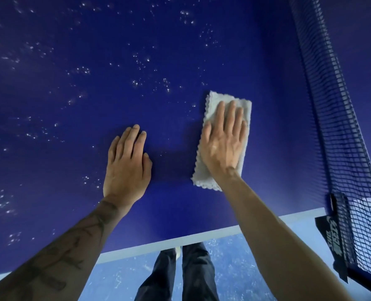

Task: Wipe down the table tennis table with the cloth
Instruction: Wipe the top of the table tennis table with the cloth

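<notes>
The blue table tennis table (pixel 93 61) fills most of the view, speckled with several small white droplets over its left and far parts. A folded pale grey cloth (pixel 212 105) lies flat on it right of centre. My right hand (pixel 223 142) presses on the cloth with straight fingers, covering its middle. My left hand (pixel 127 164) rests flat on the bare surface, a short way left of the cloth, fingers straight and together.
The dark net (pixel 332 118) runs along the right side, ending at a post and clamp (pixel 338 240) at the table's white edge (pixel 180 240). Below the edge I see my dark trousers (pixel 180 276) and a speckled blue floor (pixel 119 276).
</notes>
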Demonstrator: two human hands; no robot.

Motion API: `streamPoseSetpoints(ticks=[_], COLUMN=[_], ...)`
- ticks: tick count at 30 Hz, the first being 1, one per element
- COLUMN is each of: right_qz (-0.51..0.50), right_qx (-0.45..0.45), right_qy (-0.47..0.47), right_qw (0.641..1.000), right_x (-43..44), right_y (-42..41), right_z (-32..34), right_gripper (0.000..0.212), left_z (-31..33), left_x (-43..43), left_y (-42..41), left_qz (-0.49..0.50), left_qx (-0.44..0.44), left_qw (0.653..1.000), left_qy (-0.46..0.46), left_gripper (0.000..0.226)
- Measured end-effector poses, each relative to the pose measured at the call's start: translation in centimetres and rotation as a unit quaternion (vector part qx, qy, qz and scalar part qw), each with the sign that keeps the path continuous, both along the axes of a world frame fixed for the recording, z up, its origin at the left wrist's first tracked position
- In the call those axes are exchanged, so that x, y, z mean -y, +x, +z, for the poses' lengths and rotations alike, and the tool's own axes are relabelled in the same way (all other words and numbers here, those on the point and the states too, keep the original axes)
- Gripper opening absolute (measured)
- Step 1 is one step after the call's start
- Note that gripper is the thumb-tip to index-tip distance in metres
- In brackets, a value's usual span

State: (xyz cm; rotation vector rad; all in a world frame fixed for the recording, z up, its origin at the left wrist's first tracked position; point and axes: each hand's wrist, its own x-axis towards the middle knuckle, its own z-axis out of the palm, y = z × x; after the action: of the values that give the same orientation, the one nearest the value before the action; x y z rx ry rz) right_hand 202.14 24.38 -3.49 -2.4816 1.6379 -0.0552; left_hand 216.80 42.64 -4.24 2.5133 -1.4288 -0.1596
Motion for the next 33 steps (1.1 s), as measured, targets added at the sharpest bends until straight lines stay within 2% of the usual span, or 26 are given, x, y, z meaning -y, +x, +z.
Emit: streamPoseSetpoints(ticks=[3,6,9,13,14,16,18,20,23,25,27,30,33], right_qz=[0.114,0.225,0.168,0.039,0.042,0.119,0.230,0.254,0.156,0.076,0.047,0.150,0.264], right_qx=[0.009,0.001,-0.018,-0.019,-0.015,-0.008,-0.005,-0.001,-0.016,-0.026,-0.008,0.004,-0.001], right_qy=[0.007,0.012,0.014,0.009,0.011,0.015,0.016,0.019,0.014,0.010,0.014,0.020,0.015], right_qw=[0.993,0.974,0.986,0.999,0.999,0.993,0.973,0.967,0.988,0.997,0.999,0.988,0.964], right_x=[-2.9,-4.1,0.2,4.8,4.3,1.7,-0.8,-0.3,4.5,7.6,8.5,5.6,3.3], right_y=[1.9,-1.4,-3.3,1.5,3.2,4.9,3.6,0.6,-1.2,0.7,3.8,6.0,3.0], right_z=[-0.2,-0.4,0.2,0.5,0.6,0.6,0.2,0.0,0.2,0.5,0.4,0.1,-0.3], right_gripper=[0.066,0.064,0.064,0.066,0.066,0.067,0.065,0.064,0.064,0.065,0.066,0.066,0.065], left_z=[0.1,0.1,-0.1,-0.1,-0.1,0.0,0.4,0.9,1.3,1.4,1.1,0.4,-0.3], left_x=[0.1,0.1,0.1,0.1,0.1,0.3,0.8,1.9,4.4,6.4,8.5,10.8,11.3], left_y=[-0.1,-0.1,-0.1,-0.2,-0.2,-0.2,0.0,0.7,2.3,3.4,4.3,5.1,5.2], left_qz=[0.001,0.005,0.007,0.008,0.008,0.011,0.020,0.033,0.058,0.071,0.081,0.097,0.101], left_qx=[0.002,0.007,0.016,0.025,0.025,0.019,0.010,0.003,-0.005,-0.004,0.006,0.021,0.037], left_qw=[1.000,1.000,1.000,1.000,1.000,1.000,1.000,0.999,0.998,0.997,0.996,0.995,0.994], left_qy=[0.004,0.005,0.000,-0.003,0.001,0.005,0.003,0.000,-0.007,-0.014,-0.023,-0.032,-0.031], left_gripper=[0.055,0.055,0.054,0.052,0.052,0.052,0.052,0.052,0.053,0.053,0.052,0.051,0.052])
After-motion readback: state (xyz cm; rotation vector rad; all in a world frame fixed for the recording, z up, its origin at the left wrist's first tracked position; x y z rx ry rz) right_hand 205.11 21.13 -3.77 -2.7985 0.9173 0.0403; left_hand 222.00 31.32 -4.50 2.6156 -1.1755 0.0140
